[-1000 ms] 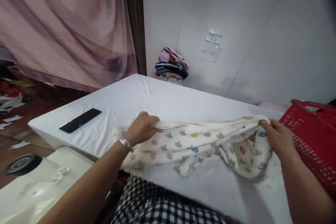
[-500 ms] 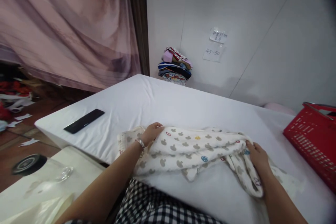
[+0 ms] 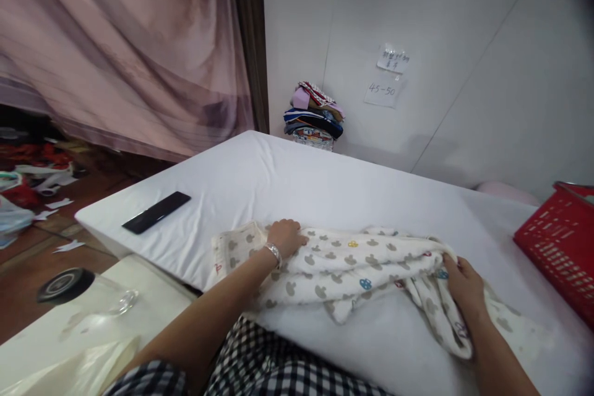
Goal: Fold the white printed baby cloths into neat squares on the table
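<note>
A white cloth garment (image 3: 334, 269) printed with grey shapes and a few small coloured mushrooms lies creased across the white-covered table (image 3: 315, 179), close in front of me. On its upper left part rests my left hand (image 3: 285, 238), palm down, fingers bent a little and touching the fabric without gripping it. At the garment's right end my right hand (image 3: 464, 281) pinches the edge between thumb and fingers. A loose fold hangs down beside that wrist, and more of the fabric stretches out beyond it to the right.
A black phone-like slab (image 3: 156, 213) lies at the table's left. Below it, a clear jar with a black lid (image 3: 65, 286) lies on a white side surface (image 3: 153, 297). A red basket (image 3: 557, 241) stands right; folded clothes (image 3: 314, 114) are stacked by the wall.
My left hand has slid right along the garment from its upper edge onto the cloth. My right hand keeps its hold. The view has shifted slightly.
</note>
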`<state>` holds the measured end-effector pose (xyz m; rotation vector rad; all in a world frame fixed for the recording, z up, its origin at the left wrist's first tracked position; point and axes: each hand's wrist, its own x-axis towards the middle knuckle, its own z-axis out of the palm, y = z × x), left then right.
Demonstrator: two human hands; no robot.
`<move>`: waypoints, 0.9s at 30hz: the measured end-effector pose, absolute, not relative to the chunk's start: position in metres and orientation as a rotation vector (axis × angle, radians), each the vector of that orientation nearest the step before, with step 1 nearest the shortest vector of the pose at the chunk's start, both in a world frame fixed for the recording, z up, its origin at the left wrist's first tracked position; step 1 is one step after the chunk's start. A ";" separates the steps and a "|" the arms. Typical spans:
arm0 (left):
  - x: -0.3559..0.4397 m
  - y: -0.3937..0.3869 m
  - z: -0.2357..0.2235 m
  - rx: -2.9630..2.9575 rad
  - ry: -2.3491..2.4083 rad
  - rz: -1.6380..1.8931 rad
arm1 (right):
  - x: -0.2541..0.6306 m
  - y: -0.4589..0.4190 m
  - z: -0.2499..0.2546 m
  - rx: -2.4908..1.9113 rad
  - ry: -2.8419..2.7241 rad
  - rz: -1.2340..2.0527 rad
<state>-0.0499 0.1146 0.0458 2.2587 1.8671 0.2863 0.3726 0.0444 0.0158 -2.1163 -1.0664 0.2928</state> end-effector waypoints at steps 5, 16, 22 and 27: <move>-0.047 0.116 0.037 2.099 1.850 0.352 | 0.364 0.041 0.020 -2.053 -1.060 0.262; -0.076 0.130 0.030 1.816 2.030 0.427 | 0.360 0.040 0.022 -2.017 -1.033 0.314; -0.071 0.134 0.026 1.890 2.001 0.299 | 0.360 0.037 0.023 -2.027 -1.072 0.300; -0.072 0.146 0.031 1.864 1.904 0.264 | 0.360 0.038 0.022 -2.018 -1.064 0.299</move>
